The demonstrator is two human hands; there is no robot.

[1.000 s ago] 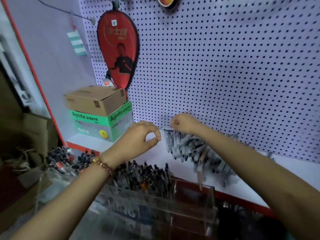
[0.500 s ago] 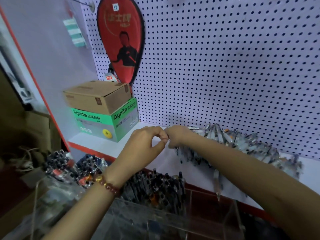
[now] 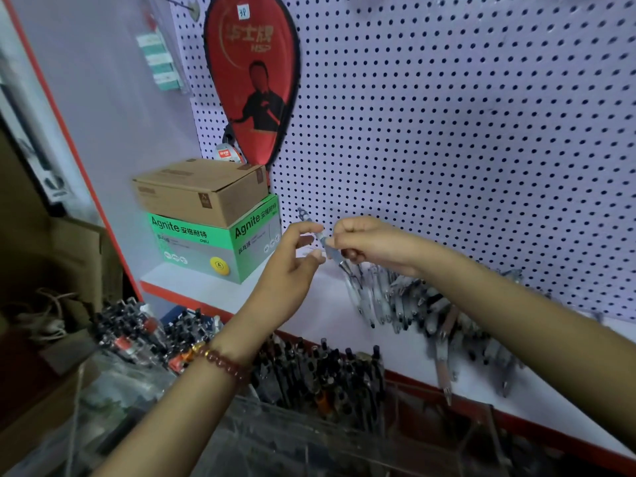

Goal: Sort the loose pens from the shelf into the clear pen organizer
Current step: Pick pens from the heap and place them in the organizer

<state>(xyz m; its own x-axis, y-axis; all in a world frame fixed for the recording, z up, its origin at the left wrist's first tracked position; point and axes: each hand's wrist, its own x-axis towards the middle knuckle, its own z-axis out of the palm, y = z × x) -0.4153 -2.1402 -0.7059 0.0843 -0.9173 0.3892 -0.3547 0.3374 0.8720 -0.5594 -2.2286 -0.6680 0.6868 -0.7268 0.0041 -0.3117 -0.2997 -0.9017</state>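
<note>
Light is flat and fairly bright on the pegboard (image 3: 447, 132), purplish cast, no hard shadows or glare; lower left around the cardboard (image 3: 69, 249) goes dim. Motion blur throughout: left hand (image 3: 292, 263), right hand (image 3: 373, 242) and the pen (image 3: 331, 251) between them are soft, loose pens (image 3: 395, 304) on the shelf (image 3: 327, 315) smear, clear pen organizer (image 3: 309, 442) barely resolves. Wide-angle bend tilts the red shelf post (image 3: 92, 187) at left.
</note>
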